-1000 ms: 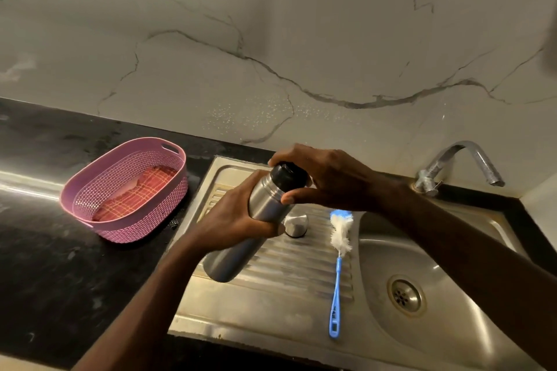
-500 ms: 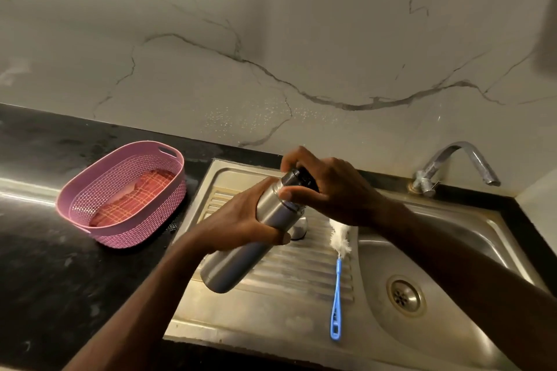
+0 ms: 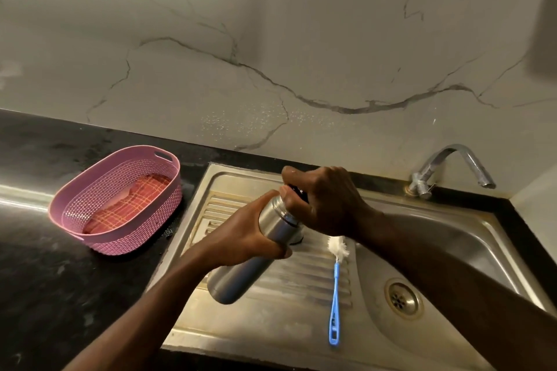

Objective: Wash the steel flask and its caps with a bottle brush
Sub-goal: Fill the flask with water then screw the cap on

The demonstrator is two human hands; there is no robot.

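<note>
My left hand [image 3: 244, 235] grips the steel flask [image 3: 238, 277] round its upper body, tilted above the sink's drainboard [image 3: 271, 310]. My right hand [image 3: 325, 202] wraps over the flask's top, its fingers curled round the black inner cap [image 3: 297, 190], which is mostly hidden. A steel outer cap [image 3: 297, 239] sits on the drainboard just behind the flask, mostly covered. The blue-handled bottle brush [image 3: 335, 295] with white bristles lies on the drainboard to the right of the flask.
A pink plastic basket [image 3: 75, 205] with a checked cloth inside stands on the black counter at left. The sink basin with its drain [image 3: 402, 300] lies to the right, and the tap [image 3: 452, 166] is behind it. A marble wall rises at the back.
My right hand has closed further over the black cap and turned on it, so the cap is now almost hidden. The flask has shifted slightly right and down with both hands.
</note>
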